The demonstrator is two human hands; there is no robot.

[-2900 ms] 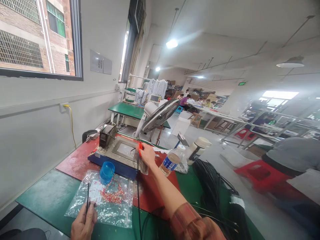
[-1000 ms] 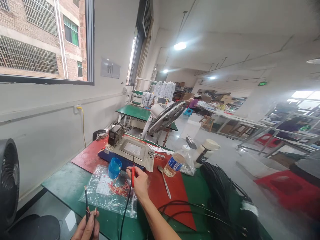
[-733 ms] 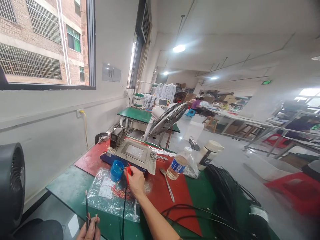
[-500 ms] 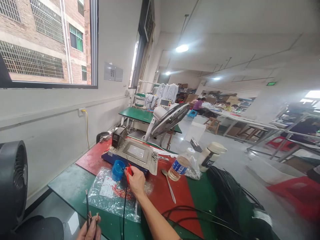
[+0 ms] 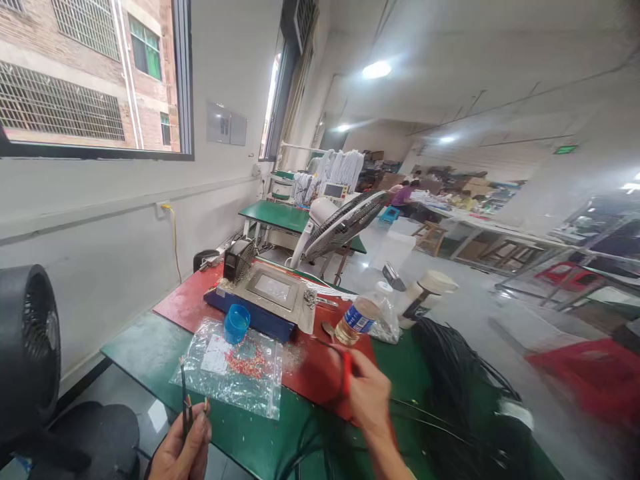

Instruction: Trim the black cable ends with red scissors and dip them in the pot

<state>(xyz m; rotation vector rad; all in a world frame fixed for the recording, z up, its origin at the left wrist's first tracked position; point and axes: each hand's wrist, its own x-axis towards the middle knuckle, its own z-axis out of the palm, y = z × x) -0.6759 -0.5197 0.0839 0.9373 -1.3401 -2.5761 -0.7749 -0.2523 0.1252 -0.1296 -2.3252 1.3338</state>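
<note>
My left hand (image 5: 181, 443), low at the left, is closed around black cables (image 5: 184, 387) whose stripped ends show thin coloured wires standing up above the fingers. My right hand (image 5: 367, 390) is blurred, closed on red-handled scissors (image 5: 346, 372) with the blades pointing left, over the red mat just in front of the bottle. Between the hands lies a clear plastic bag (image 5: 240, 397) with small red and yellow scraps (image 5: 246, 360) on it. A blue cup (image 5: 237, 324) stands at the bag's back edge. Loose black cable (image 5: 313, 453) runs over the table's front edge.
Behind the bag sits a blue device with a beige top (image 5: 273, 293). A spoon (image 5: 327, 330), a labelled bottle (image 5: 356, 320) and a jug (image 5: 427, 297) stand or lie to the right. A bundle of black cable (image 5: 445, 367) covers the table's right side. A black fan (image 5: 30, 360) is at left.
My right hand has moved right with the scissors, away from the blue cup, and the cable hanging beneath it has dropped lower. My left hand has risen slightly with its cables. The view has shifted.
</note>
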